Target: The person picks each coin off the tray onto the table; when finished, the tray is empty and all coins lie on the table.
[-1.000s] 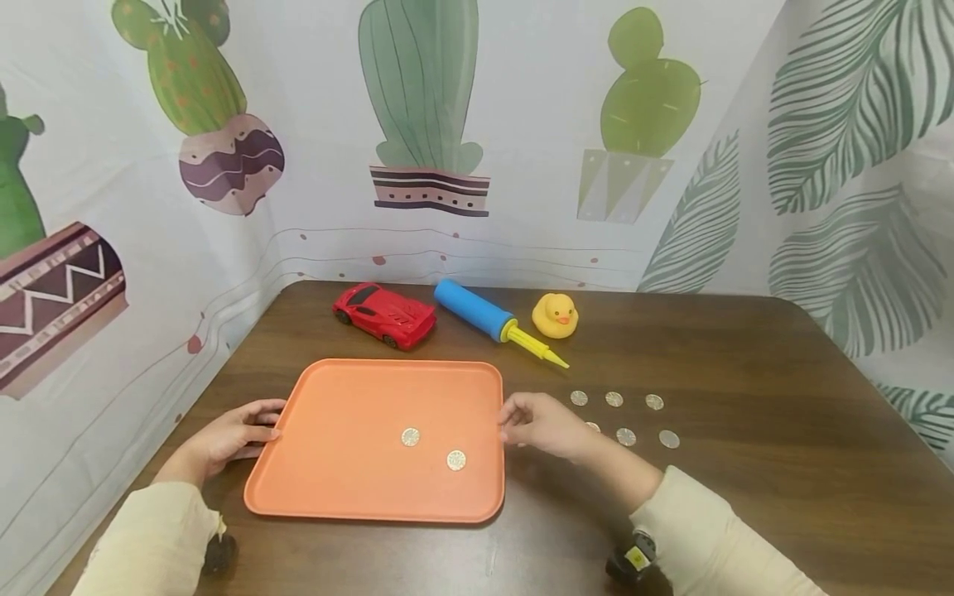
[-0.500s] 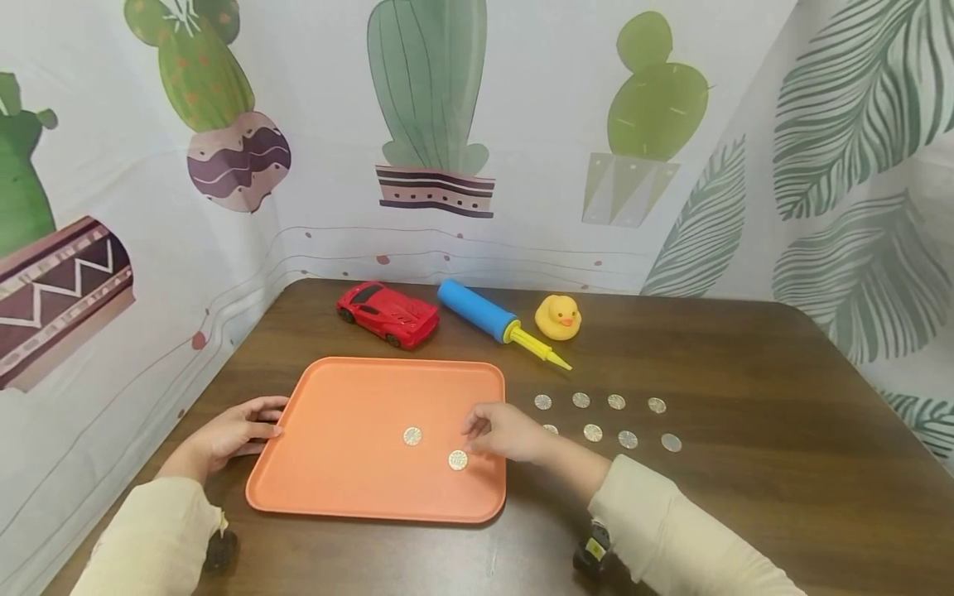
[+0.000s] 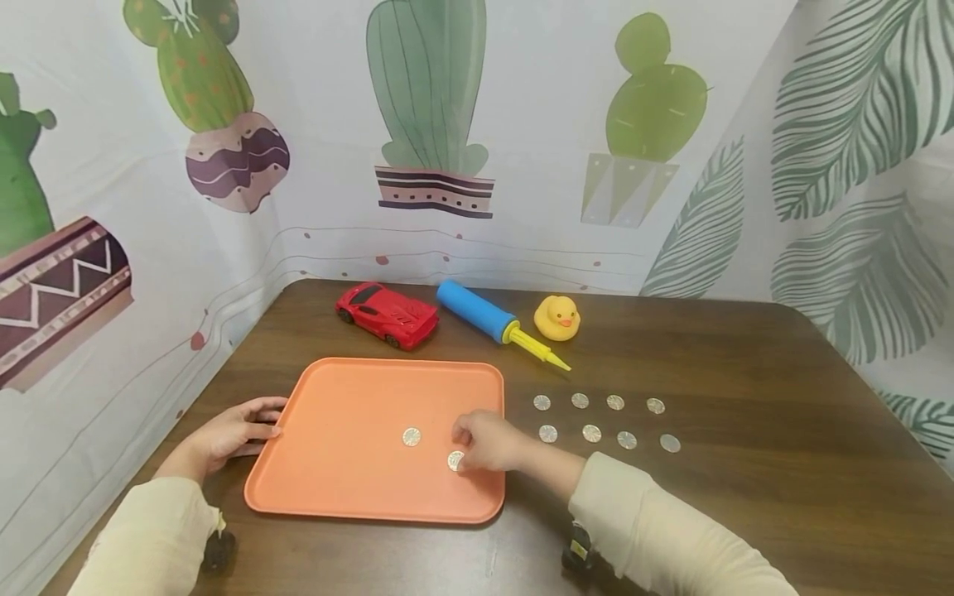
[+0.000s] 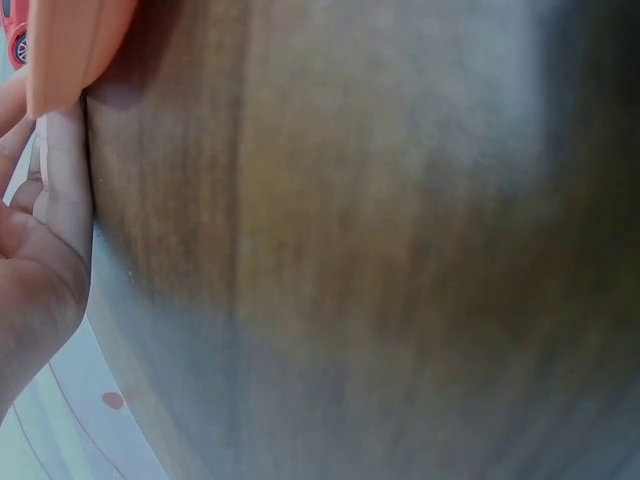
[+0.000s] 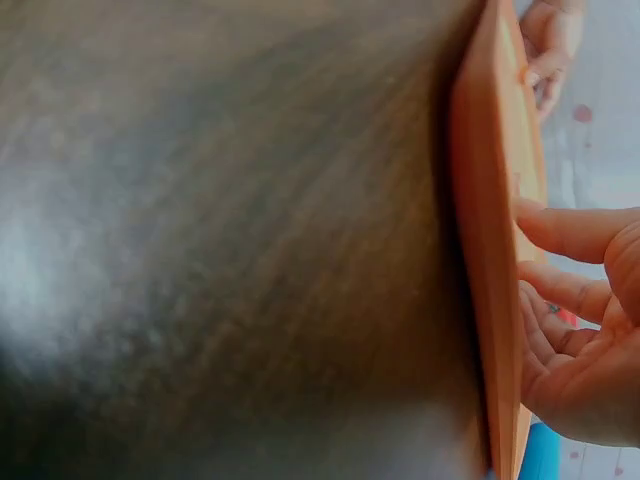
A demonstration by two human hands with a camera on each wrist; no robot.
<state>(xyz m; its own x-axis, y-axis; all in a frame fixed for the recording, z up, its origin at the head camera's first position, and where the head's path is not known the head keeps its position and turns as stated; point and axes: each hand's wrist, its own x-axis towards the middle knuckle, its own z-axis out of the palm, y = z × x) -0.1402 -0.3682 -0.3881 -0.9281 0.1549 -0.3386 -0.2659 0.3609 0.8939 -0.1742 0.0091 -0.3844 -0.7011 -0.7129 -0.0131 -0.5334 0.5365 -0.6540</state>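
Note:
Two pale round coins lie on the orange tray (image 3: 350, 414): one coin (image 3: 411, 436) near its middle, another coin (image 3: 455, 460) further right. My right hand (image 3: 488, 440) is over the tray's right part, thumb and finger at the right-hand coin and overlapping it. In the right wrist view, thumb (image 5: 565, 232) and forefinger are a little apart, tips down at the tray. My left hand (image 3: 231, 432) holds the tray's left edge, thumb on the rim and fingers along its outside. The left wrist view has that hand (image 4: 40, 250) beside the tray's wall (image 4: 75, 50).
Several similar coins lie in two rows right of the tray, among them a coin (image 3: 592, 433). Behind the tray are a red toy car (image 3: 387, 314), a blue and yellow hand pump (image 3: 477, 311) and a yellow rubber duck (image 3: 557, 319). A cactus-printed cloth (image 3: 537, 182) hangs behind the table.
My right hand has moved left from the tray's right edge to the right-hand coin, uncovering coins on the table. My left hand stays at the tray's left edge.

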